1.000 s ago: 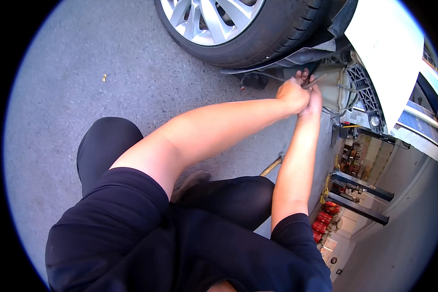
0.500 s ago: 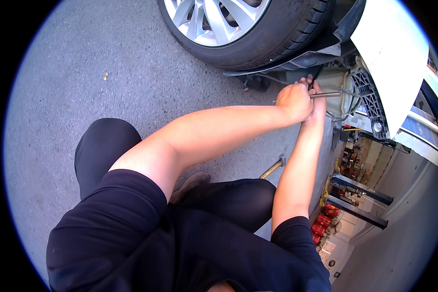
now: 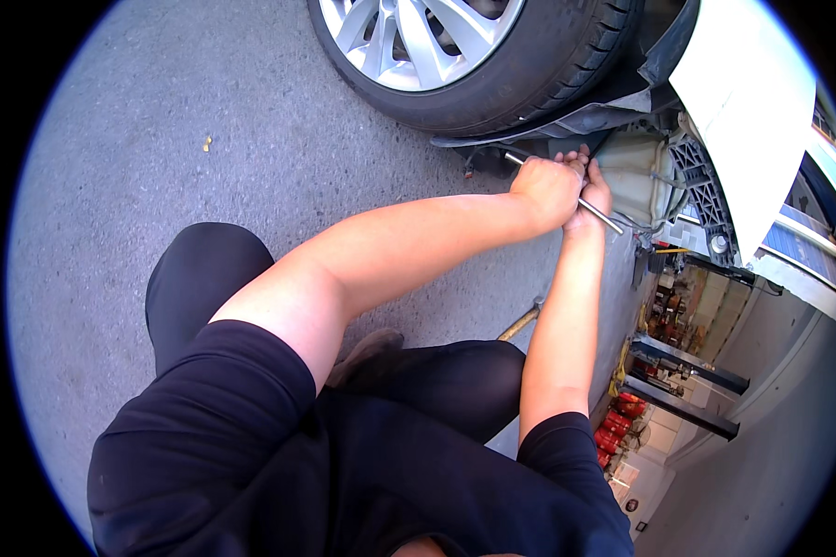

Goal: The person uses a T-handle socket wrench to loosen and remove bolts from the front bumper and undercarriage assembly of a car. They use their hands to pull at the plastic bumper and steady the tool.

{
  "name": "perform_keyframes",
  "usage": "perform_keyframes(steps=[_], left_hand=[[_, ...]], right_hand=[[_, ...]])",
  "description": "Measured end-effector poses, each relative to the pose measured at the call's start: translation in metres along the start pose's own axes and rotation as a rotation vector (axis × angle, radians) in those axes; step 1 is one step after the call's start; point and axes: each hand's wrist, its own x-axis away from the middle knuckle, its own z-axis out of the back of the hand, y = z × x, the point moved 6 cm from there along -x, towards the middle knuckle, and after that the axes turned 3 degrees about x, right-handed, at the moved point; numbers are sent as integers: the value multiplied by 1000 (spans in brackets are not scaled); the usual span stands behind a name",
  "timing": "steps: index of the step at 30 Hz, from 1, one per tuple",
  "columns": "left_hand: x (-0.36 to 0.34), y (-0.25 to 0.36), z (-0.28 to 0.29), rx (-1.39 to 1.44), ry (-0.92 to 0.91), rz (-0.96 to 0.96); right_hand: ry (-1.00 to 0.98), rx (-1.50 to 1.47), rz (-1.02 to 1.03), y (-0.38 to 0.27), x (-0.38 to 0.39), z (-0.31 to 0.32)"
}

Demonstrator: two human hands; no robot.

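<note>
My left hand is closed in a fist around a bare metal rod like a tool's cross handle. Both ends of the rod stick out of the fist, one up and left, the other down and right. Right beside it is my right hand, palm turned up and fingers curled in behind the left; what they grip is hidden. Both hands are at a car's opened front corner, next to the pale headlight housing and below the loose dark wheel-arch liner.
A car wheel stands beyond the hands. A white body panel and a black ribbed bracket hang at the right. On the grey ground, near my knee, lies a hammer with a yellow handle. Lift arms show farther right.
The rod has turned clockwise, from nearly level to slanting down to the right. My left hand turned with it and both hands shifted slightly left.
</note>
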Motion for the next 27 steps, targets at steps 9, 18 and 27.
perform_keyframes(steps=[9, 18, 27], left_hand=[[-1, 3, 1, -206, 6, -171], [-3, 1, 3, -198, -29, -120], [-3, 15, 4, -305, -25, -147]], right_hand=[[-90, -92, 56, 7, 0, -3], [-53, -43, 68, 9, -5, -2], [-162, -81, 39, 5, 6, -11]])
